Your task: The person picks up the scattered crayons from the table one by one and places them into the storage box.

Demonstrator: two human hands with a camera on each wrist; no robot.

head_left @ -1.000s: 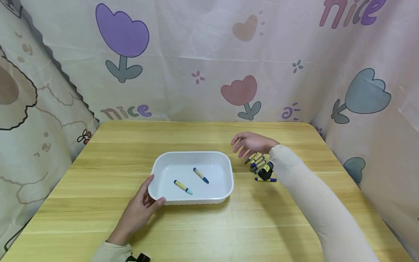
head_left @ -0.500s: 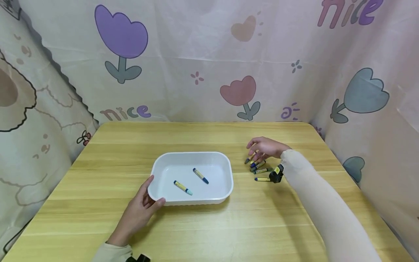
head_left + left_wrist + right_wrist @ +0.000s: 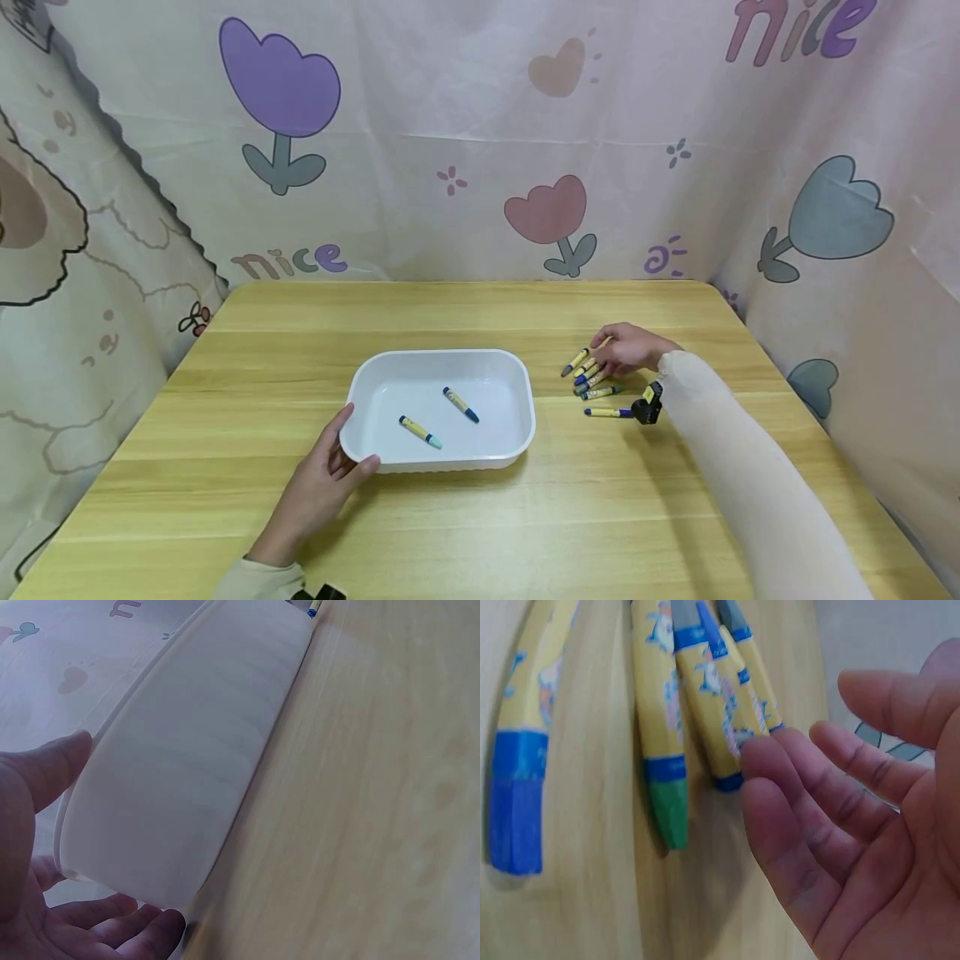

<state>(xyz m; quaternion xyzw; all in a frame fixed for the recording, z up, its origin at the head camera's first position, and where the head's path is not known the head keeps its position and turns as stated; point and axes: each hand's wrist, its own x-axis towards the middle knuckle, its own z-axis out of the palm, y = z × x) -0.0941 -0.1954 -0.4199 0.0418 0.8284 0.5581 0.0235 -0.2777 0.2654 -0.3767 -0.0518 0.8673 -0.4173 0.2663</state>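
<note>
A white plastic tray (image 3: 495, 417) holds two crayons: a pale teal-tipped crayon (image 3: 420, 432) and a dark blue one (image 3: 461, 405). My left hand (image 3: 311, 487) grips its near left corner, thumb at the front rim and fingers round the side. To the right of the tray, several yellow-wrapped crayons (image 3: 590, 377) lie bunched together. Over their right end hovers my right hand (image 3: 633, 347), fingers loosely bent. In the right wrist view the fingertips come close to the crayons, and nothing is held; a green-tipped crayon (image 3: 660, 727) lies beside them.
A separate blue crayon (image 3: 606, 412) lies nearer me than the bunch, partly behind the right wrist camera (image 3: 647, 405). The wooden table (image 3: 465, 533) is bordered by a printed curtain (image 3: 420, 100) at the back and sides.
My right hand has moved right and slightly toward me, from the bunch's far left side to its right end. My left hand and the tray have stayed put.
</note>
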